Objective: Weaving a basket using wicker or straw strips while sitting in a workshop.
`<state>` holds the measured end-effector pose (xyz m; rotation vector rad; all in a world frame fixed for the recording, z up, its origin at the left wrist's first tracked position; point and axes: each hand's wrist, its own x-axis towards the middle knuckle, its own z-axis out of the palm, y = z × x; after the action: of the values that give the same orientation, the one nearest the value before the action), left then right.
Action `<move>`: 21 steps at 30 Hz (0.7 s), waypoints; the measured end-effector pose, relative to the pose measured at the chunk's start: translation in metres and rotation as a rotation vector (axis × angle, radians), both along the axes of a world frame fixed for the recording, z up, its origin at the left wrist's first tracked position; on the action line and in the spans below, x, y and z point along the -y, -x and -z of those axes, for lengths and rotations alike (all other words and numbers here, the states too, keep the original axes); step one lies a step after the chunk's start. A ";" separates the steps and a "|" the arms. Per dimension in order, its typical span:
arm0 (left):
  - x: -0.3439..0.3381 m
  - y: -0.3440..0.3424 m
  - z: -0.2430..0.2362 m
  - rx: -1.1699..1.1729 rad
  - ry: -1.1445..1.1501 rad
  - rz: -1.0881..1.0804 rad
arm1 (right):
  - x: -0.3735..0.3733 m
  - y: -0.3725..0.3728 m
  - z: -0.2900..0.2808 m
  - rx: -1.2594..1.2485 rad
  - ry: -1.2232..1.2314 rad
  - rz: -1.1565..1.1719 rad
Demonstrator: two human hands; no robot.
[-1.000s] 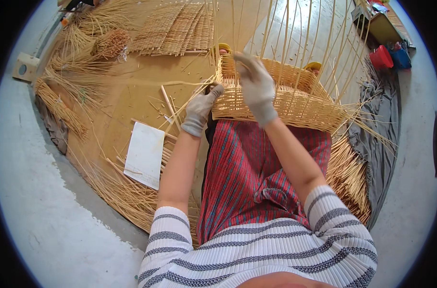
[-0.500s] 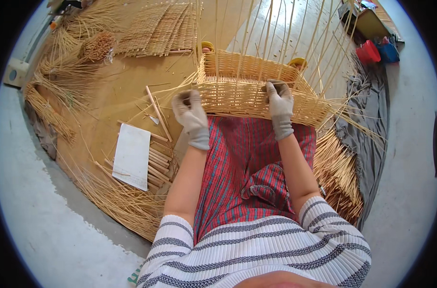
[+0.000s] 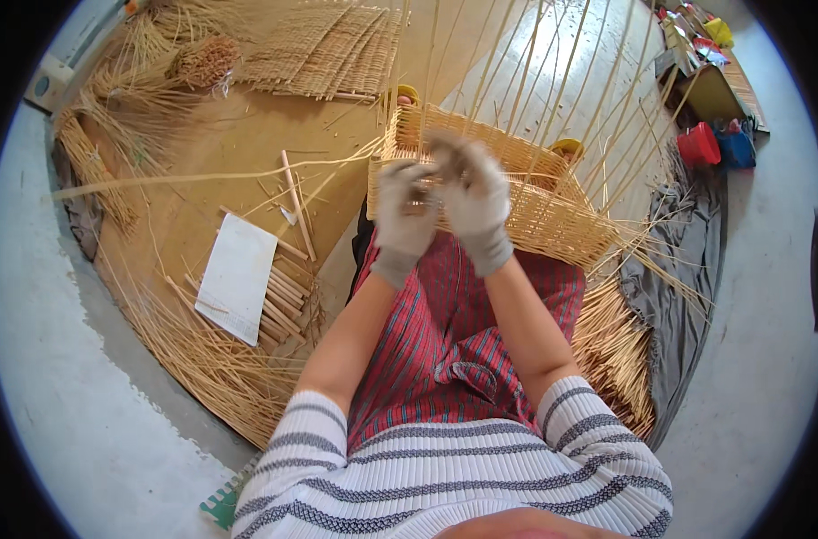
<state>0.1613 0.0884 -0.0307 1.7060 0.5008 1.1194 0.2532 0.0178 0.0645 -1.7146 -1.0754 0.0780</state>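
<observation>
A half-woven rectangular wicker basket (image 3: 562, 220) sits at the far edge of my lap, its long upright stakes rising out of the weave. My left hand (image 3: 405, 216), in a pale work glove, is closed at the basket's near left rim. A long wicker strand (image 3: 220, 178) stretches from around that hand far out to the left; its end at my fingers is hidden. Just beside it, my right hand (image 3: 477, 202), gloved too, hovers over the near wall. Motion smears its fingers, so I cannot see what they hold.
Bundled wicker (image 3: 202, 65) and woven panels (image 3: 328, 49) lie at the far left. Nearer are short sticks (image 3: 283, 305) under a white sheet (image 3: 238, 278). Cut wicker (image 3: 614, 350) lies by my right leg. A red bucket (image 3: 698, 145) stands at the far right.
My right hand has moved left along the near wall to meet my left hand. My left hand has shifted slightly right. A strand now swings out farther left.
</observation>
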 end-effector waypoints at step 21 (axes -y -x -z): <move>-0.090 0.036 0.068 0.437 0.570 0.379 | -0.036 0.063 0.012 0.378 -0.019 -0.161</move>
<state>0.1256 0.1785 -0.0984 0.9708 0.1786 0.9189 0.1898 0.0534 0.0528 -1.6615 -1.4865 -0.1610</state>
